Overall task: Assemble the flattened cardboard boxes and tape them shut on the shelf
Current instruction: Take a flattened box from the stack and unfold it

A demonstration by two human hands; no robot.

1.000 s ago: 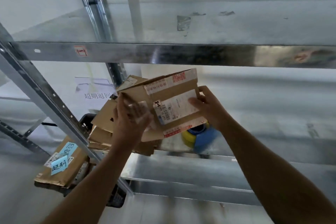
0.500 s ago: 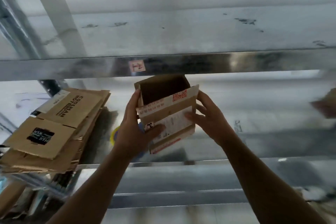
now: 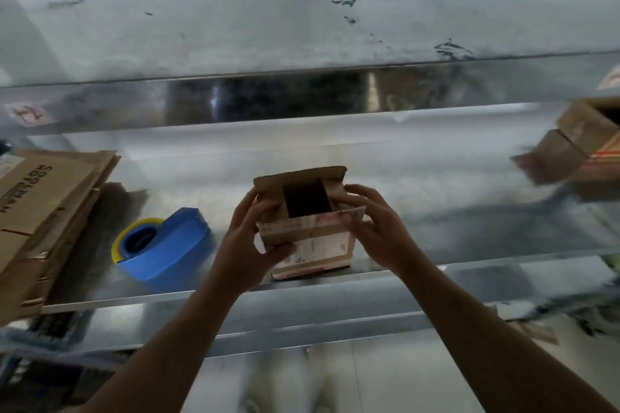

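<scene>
A small brown cardboard box (image 3: pixel 322 245) with white shipping labels stands upright near the front edge of the metal shelf (image 3: pixel 469 235), its top open and dark inside. My left hand (image 3: pixel 248 245) grips its left side, thumb across the front. My right hand (image 3: pixel 379 228) holds the right side, fingers curled over the front flap. A blue tape dispenser (image 3: pixel 167 245) with a yellow-rimmed roll lies on the shelf just left of the box. A stack of flattened cardboard boxes (image 3: pixel 43 214) lies at the shelf's left end.
Another opened-up brown box (image 3: pixel 583 141) sits at the shelf's far right, blurred. The upper shelf's steel lip (image 3: pixel 302 97) runs across just above the box. A lower rail (image 3: pixel 302 329) passes under my forearms.
The box came down from mid-air and now stands on the shelf. The view swung right, so the flat stack moved to the left edge and the dispenser came into sight.
</scene>
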